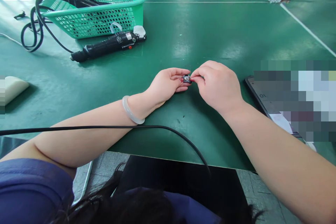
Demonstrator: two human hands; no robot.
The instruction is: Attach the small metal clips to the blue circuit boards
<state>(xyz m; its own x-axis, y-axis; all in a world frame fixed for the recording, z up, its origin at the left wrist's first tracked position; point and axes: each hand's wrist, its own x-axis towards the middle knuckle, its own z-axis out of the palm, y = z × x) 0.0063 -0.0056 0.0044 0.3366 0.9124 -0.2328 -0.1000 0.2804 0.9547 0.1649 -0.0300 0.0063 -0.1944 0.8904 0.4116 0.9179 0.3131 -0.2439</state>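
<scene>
A small black circuit board [186, 78] with pale markings lies across the fingers of my left hand [168, 83], held down by the thumb. My right hand [216, 84] is closed in a pinch, thumb and forefinger meeting at the board's right edge. What sits between those two fingertips is too small to make out. Both hands are just above the green tabletop [168, 112], in the middle of the view. A pale bangle [131, 110] circles my left wrist.
A black electric screwdriver [107, 45] with a cord lies in front of a green basket [105, 14] at the back left. At right is a phone [258, 94], partly blurred out. A black cable [91, 127] crosses over my left forearm. A cream-coloured object [15, 89] rests far left.
</scene>
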